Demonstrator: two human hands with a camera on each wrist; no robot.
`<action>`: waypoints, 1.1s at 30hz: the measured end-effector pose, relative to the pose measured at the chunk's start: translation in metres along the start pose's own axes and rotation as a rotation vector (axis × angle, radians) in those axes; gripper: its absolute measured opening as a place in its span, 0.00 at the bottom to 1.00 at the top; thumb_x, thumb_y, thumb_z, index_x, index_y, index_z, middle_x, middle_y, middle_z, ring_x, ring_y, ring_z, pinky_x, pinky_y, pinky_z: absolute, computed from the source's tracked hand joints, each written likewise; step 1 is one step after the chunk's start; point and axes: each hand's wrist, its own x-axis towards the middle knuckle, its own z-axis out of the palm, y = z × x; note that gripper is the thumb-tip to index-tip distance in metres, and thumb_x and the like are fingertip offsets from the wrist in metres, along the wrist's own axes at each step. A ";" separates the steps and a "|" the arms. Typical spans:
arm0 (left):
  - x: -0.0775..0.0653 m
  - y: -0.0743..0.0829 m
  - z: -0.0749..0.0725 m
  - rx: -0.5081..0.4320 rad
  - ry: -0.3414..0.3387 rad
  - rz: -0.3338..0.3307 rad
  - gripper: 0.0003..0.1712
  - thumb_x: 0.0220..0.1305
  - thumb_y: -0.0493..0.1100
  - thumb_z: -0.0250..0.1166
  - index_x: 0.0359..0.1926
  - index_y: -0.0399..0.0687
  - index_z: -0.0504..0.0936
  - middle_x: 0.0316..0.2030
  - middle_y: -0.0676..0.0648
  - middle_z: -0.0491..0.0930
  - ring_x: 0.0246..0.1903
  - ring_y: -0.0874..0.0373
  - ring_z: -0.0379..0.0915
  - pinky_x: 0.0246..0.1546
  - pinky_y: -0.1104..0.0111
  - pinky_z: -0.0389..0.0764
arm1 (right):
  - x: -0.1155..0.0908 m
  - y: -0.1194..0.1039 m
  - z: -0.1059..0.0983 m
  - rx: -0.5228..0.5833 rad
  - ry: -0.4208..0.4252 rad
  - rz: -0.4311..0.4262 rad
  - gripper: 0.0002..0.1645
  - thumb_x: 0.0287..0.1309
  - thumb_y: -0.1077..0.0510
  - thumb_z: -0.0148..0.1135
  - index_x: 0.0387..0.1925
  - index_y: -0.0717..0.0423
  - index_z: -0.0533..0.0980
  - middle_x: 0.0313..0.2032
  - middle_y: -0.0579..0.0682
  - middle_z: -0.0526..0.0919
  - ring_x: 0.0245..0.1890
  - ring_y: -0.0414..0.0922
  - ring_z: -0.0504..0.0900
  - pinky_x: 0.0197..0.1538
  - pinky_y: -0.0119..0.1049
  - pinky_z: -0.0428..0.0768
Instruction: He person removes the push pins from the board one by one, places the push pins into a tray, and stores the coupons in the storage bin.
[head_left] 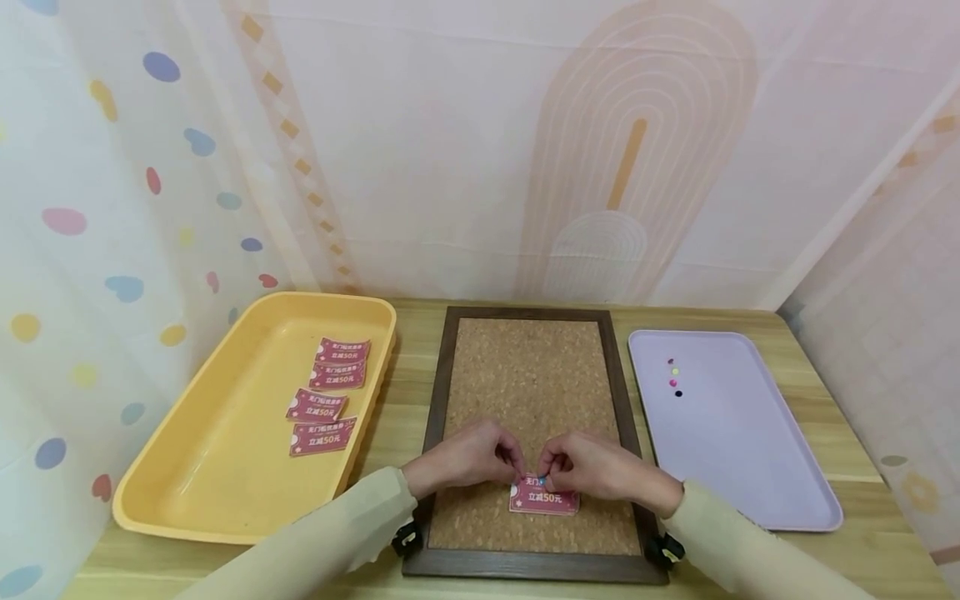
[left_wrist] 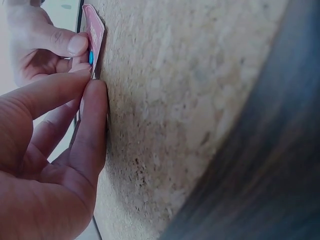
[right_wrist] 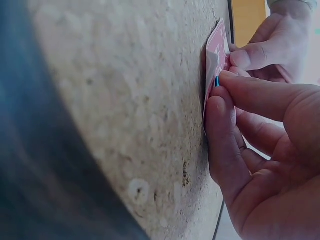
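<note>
A pink-red coupon (head_left: pixel 543 502) with white lettering lies on the lower part of a cork board (head_left: pixel 528 375) framed in dark wood. My left hand (head_left: pixel 474 454) pinches the coupon's upper left edge between thumb and forefinger. Between the right hand's (head_left: pixel 600 467) thumb and forefinger is a blue thumbtack (right_wrist: pixel 217 81), held against the coupon's upper edge. Part of the card stands slightly off the cork in the right wrist view. The tack's point is hidden. Both hands come close together over the card.
Left of the board stands a yellow tray (head_left: pixel 225 450) with several similar coupons (head_left: pixel 322 437). A lilac tray (head_left: pixel 750 450) on the right holds several small coloured thumbtacks (head_left: pixel 672 383). All rest on a wooden table (head_left: pixel 401 375) before a patterned curtain.
</note>
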 end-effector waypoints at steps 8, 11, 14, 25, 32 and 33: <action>0.000 0.000 0.003 0.007 0.007 0.001 0.07 0.54 0.31 0.74 0.27 0.48 0.89 0.25 0.62 0.82 0.25 0.71 0.71 0.29 0.74 0.73 | 0.000 0.001 0.002 0.006 -0.007 0.004 0.06 0.61 0.63 0.70 0.33 0.48 0.84 0.25 0.35 0.80 0.23 0.33 0.73 0.29 0.30 0.70; 0.000 0.000 0.002 0.013 0.004 -0.011 0.07 0.55 0.32 0.74 0.27 0.49 0.89 0.25 0.62 0.83 0.25 0.71 0.72 0.29 0.74 0.73 | 0.000 0.001 0.003 0.013 -0.011 0.005 0.06 0.61 0.64 0.69 0.33 0.48 0.84 0.24 0.36 0.80 0.23 0.33 0.73 0.28 0.29 0.70; 0.001 0.001 0.001 0.012 -0.002 -0.033 0.07 0.55 0.32 0.74 0.28 0.50 0.90 0.26 0.60 0.84 0.26 0.70 0.72 0.29 0.73 0.73 | 0.001 0.001 0.002 0.022 -0.014 -0.002 0.06 0.61 0.65 0.69 0.33 0.49 0.83 0.24 0.36 0.80 0.22 0.32 0.73 0.28 0.29 0.70; 0.002 0.003 -0.001 0.039 0.002 -0.061 0.07 0.54 0.33 0.73 0.28 0.52 0.90 0.27 0.59 0.84 0.27 0.69 0.71 0.30 0.72 0.73 | 0.002 0.003 0.001 0.059 -0.032 -0.019 0.06 0.62 0.65 0.69 0.32 0.53 0.82 0.23 0.37 0.80 0.22 0.33 0.74 0.28 0.29 0.73; 0.001 0.003 0.000 0.057 0.012 -0.054 0.08 0.54 0.33 0.74 0.28 0.53 0.90 0.27 0.61 0.84 0.27 0.69 0.71 0.31 0.72 0.73 | 0.001 0.002 0.001 0.054 -0.032 -0.018 0.07 0.62 0.65 0.70 0.31 0.52 0.82 0.23 0.38 0.79 0.22 0.33 0.75 0.28 0.30 0.73; 0.001 0.003 0.000 0.059 0.013 -0.052 0.08 0.54 0.33 0.74 0.28 0.53 0.90 0.27 0.61 0.84 0.27 0.69 0.71 0.31 0.71 0.73 | 0.001 0.001 0.001 0.053 -0.033 -0.016 0.07 0.62 0.65 0.70 0.31 0.51 0.82 0.23 0.38 0.79 0.22 0.33 0.75 0.28 0.30 0.72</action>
